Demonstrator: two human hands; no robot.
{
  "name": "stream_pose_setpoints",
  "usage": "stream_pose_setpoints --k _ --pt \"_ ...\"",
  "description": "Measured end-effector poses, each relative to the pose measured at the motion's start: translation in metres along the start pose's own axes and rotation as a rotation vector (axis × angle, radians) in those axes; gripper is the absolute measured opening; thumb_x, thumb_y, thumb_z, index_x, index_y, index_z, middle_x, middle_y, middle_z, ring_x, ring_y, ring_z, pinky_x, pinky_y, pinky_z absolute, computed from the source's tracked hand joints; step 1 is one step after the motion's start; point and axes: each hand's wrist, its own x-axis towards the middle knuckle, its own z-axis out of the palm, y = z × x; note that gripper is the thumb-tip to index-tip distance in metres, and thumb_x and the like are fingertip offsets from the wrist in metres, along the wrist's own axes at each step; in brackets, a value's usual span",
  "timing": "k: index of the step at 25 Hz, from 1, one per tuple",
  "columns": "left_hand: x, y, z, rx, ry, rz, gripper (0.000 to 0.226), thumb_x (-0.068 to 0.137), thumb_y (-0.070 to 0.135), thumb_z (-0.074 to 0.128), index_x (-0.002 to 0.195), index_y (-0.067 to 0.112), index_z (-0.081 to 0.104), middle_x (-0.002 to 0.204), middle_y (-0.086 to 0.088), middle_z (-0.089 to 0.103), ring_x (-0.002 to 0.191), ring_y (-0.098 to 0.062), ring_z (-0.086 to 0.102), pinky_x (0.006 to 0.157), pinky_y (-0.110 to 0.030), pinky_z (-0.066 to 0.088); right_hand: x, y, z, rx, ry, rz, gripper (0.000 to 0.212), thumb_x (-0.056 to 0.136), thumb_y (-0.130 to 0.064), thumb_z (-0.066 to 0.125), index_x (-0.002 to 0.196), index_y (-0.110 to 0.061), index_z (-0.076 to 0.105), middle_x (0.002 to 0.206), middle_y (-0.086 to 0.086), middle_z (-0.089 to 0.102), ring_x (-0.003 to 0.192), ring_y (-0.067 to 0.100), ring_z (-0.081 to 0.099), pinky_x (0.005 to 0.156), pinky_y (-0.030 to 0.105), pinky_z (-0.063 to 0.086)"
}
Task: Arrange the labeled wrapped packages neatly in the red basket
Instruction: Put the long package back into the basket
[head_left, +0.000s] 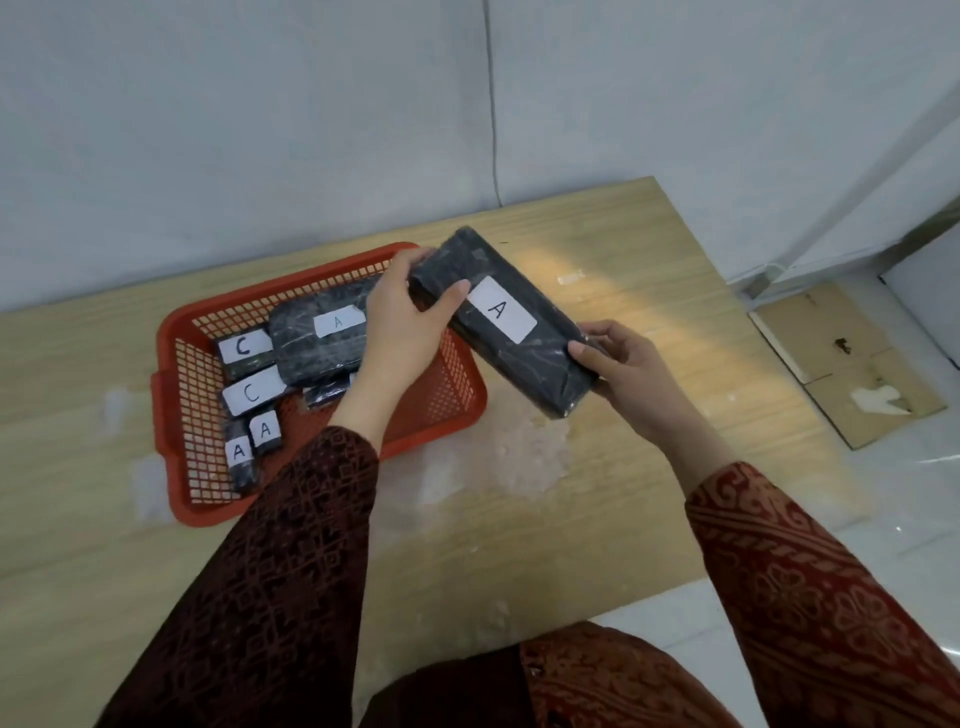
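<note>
Both grips on package | wooden table | grey wall

Both arms reach forward in patterned sleeves. The left hand grips the package at its far end, thumb on top; the right hand clasps its near end, fingers curled underneath.

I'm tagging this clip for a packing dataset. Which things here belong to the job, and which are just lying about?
Job:
- held package A, in left hand and right hand
- red basket
- large A package, two C packages, two small A packages

Lying about:
- cardboard sheets
- wall cable
</note>
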Motion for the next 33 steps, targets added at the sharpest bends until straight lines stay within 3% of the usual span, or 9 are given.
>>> stream_pose_setpoints --k 3,7,9,12,17,22,26,31,33 --pt "-0.024 -0.028 -0.049 -0.167 0.15 -0.135 0.044 0.079 0.022 0.073 0.118 0.025 0.053 0.117 0.004 0.062 0.105 -0.012 0.062 0.091 -0.039 0.053 0.02 -0.009 0.042 0.086 0.03 -0.003 0.013 0.084 -0.012 0.068 0.095 -0.012 0.06 0.096 0.011 0.067 0.085 0.021 0.067 0.073 0.027 0.056" --pt "-0.072 -0.079 -0.099 0.013 0.274 -0.361 0.05 0.076 0.031 0.077 0.119 0.028 0.052 0.11 0.004 0.063 0.099 -0.015 0.063 0.087 -0.041 0.053 0.04 0.003 0.106 -0.472 -0.059 -0.143 0.025 0.079 -0.017 0.074 0.1 -0.014 0.06 0.101 0.004 0.064 0.09 0.019 0.063 0.076 0.031 0.055" --pt "-0.089 -0.102 -0.11 0.079 0.244 -0.439 0.049 0.072 0.037 0.078 0.113 0.024 0.054 0.102 0.003 0.066 0.09 -0.015 0.065 0.081 -0.041 0.054 0.046 0.012 0.127 -0.714 -0.11 -0.208 0.027 0.081 -0.021 0.071 0.104 -0.016 0.059 0.103 0.003 0.064 0.091 0.018 0.059 0.075 0.032 0.05" --pt "-0.092 -0.115 -0.111 0.191 0.181 -0.502 0.051 0.074 0.036 0.077 0.114 0.014 0.053 0.098 -0.002 0.064 0.086 -0.019 0.062 0.066 -0.027 0.047 0.053 0.018 0.146 -1.007 -0.146 -0.291 0.03 0.085 -0.022 0.066 0.112 -0.012 0.058 0.112 0.01 0.064 0.099 0.024 0.057 0.079 0.032 0.045" --pt "-0.075 -0.123 -0.102 0.406 -0.025 -0.572 0.052 0.076 0.035 0.077 0.111 0.004 0.054 0.098 -0.007 0.061 0.086 -0.02 0.054 0.068 -0.028 0.04 0.057 0.027 0.167 -1.46 -0.228 -0.254 0.035 0.09 -0.022 0.06 0.117 -0.001 0.055 0.116 0.024 0.06 0.104 0.039 0.059 0.082 0.041 0.049" --pt "-0.066 -0.131 -0.095 0.48 -0.084 -0.589 0.042 0.075 0.031 0.077 0.097 0.006 0.052 0.098 -0.013 0.059 0.092 -0.028 0.057 0.065 -0.031 0.04 0.06 0.037 0.171 -1.531 -0.278 -0.161 0.045 0.085 -0.029 0.067 0.115 0.002 0.055 0.121 0.022 0.052 0.106 0.038 0.056 0.086 0.04 0.048" --pt "-0.064 -0.134 -0.092 0.508 -0.068 -0.579 0.04 0.075 0.028 0.078 0.099 0.003 0.058 0.102 -0.014 0.064 0.097 -0.03 0.06 0.068 -0.03 0.041 0.06 0.043 0.175 -1.627 -0.248 -0.175 0.04 0.088 -0.03 0.062 0.111 0.002 0.057 0.114 0.021 0.061 0.113 0.036 0.051 0.084 0.042 0.048" --pt "-0.063 -0.135 -0.09 0.504 -0.045 -0.585 0.045 0.075 0.027 0.078 0.107 0.004 0.057 0.108 -0.014 0.064 0.101 -0.03 0.06 0.071 -0.029 0.042 0.059 0.046 0.174 -1.55 -0.261 -0.247 0.039 0.087 -0.016 0.063 0.12 0.002 0.052 0.12 0.022 0.053 0.104 0.04 0.058 0.084 0.043 0.05" --pt "-0.064 -0.135 -0.09 0.51 -0.026 -0.561 0.052 0.075 0.027 0.078 0.115 0.005 0.054 0.11 -0.014 0.064 0.101 -0.031 0.06 0.072 -0.031 0.045 0.057 0.047 0.172 -1.553 -0.272 -0.272 0.035 0.09 -0.021 0.059 0.115 0.003 0.053 0.117 0.023 0.057 0.104 0.039 0.058 0.084 0.042 0.049"
